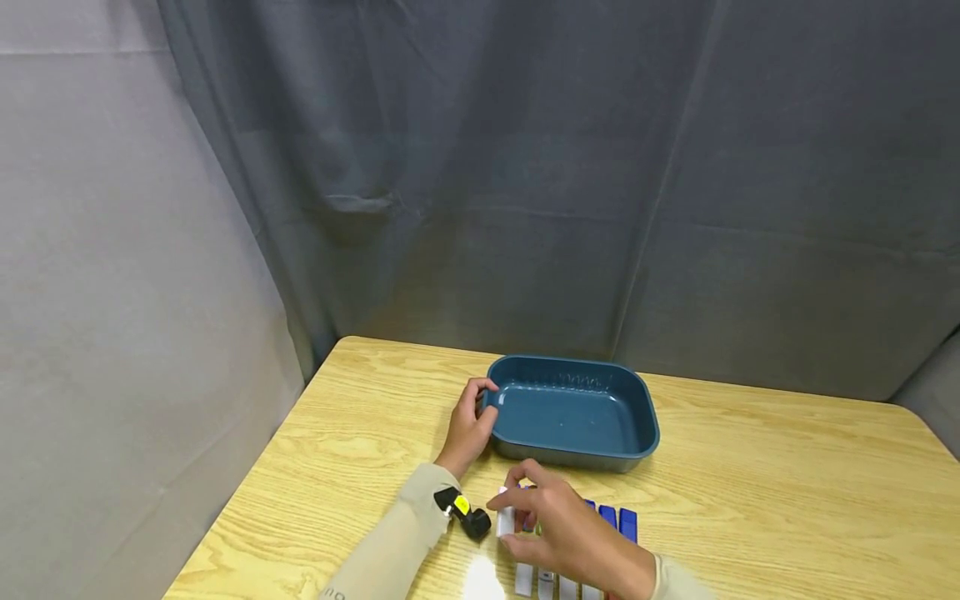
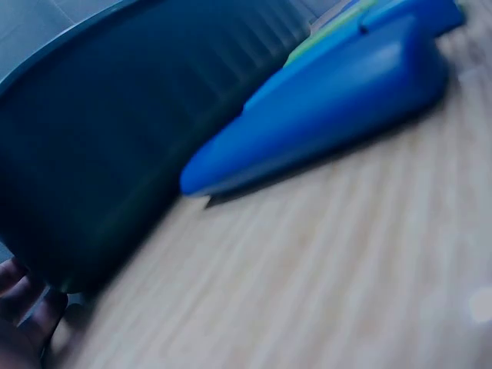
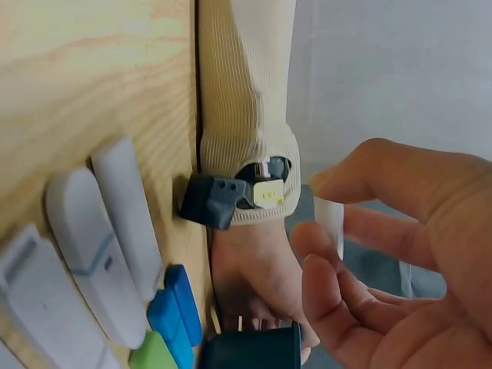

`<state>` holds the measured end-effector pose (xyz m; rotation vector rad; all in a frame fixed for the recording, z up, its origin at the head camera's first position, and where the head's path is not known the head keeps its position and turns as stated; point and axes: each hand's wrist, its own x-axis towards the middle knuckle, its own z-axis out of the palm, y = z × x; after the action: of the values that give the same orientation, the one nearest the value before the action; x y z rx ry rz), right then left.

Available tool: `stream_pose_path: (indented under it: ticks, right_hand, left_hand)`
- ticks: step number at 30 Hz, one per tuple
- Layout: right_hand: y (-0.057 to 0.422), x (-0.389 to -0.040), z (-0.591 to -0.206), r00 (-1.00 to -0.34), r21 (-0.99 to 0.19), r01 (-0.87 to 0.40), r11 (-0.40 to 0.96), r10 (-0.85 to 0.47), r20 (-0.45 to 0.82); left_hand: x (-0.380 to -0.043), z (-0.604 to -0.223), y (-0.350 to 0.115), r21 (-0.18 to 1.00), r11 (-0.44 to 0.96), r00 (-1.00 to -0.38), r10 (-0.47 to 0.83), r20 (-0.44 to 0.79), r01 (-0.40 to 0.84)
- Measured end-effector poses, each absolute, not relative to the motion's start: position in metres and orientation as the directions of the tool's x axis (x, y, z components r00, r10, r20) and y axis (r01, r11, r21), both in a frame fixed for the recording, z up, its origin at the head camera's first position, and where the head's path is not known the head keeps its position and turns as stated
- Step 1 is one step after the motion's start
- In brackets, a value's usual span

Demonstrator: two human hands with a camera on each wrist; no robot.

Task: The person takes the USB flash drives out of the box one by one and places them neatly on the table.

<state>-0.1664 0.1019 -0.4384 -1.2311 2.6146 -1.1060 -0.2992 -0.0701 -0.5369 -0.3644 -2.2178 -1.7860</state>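
My left hand (image 1: 467, 433) holds the left end of a dark teal plastic basin (image 1: 573, 457), with its finger and thumb at the rim. Over the table in front of the basin, my right hand (image 1: 551, 517) pinches a small white plastic piece (image 1: 506, 512) between thumb and fingers. The right wrist view shows this white piece (image 3: 329, 223) upright, partly hidden by the fingers. Below the right hand lies a row of slim plastic pieces, some white (image 1: 523, 579), some blue (image 1: 627, 525). The hand covers part of the row. A blue piece (image 2: 307, 115) looms large in the left wrist view.
The wooden table (image 1: 787, 483) extends to both sides of the basin. A dark grey curtain (image 1: 525, 208) hangs behind it, and a pale grey one (image 1: 112, 292) at the left. A black wrist camera (image 1: 472, 521) sits on the left sleeve, close to the right fingers.
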Motion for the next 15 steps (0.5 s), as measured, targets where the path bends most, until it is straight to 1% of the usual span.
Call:
stream_pose_path:
  ticks: [8, 15]
  right_hand:
    - [0.100, -0.156, -0.441, -0.725, -0.684, -0.558, 0.470, -0.677, 0.126]
    - [0.100, -0.153, -0.448, -0.746, -0.671, -0.533, 0.516, -0.661, 0.084]
  left_hand:
    - [-0.303, -0.543, -0.072, 0.908, 0.198, -0.928, 0.033, 0.371, 0.370]
    - [-0.303, -0.543, -0.071, 0.910, 0.191, -0.929, 0.030, 0.368, 0.367]
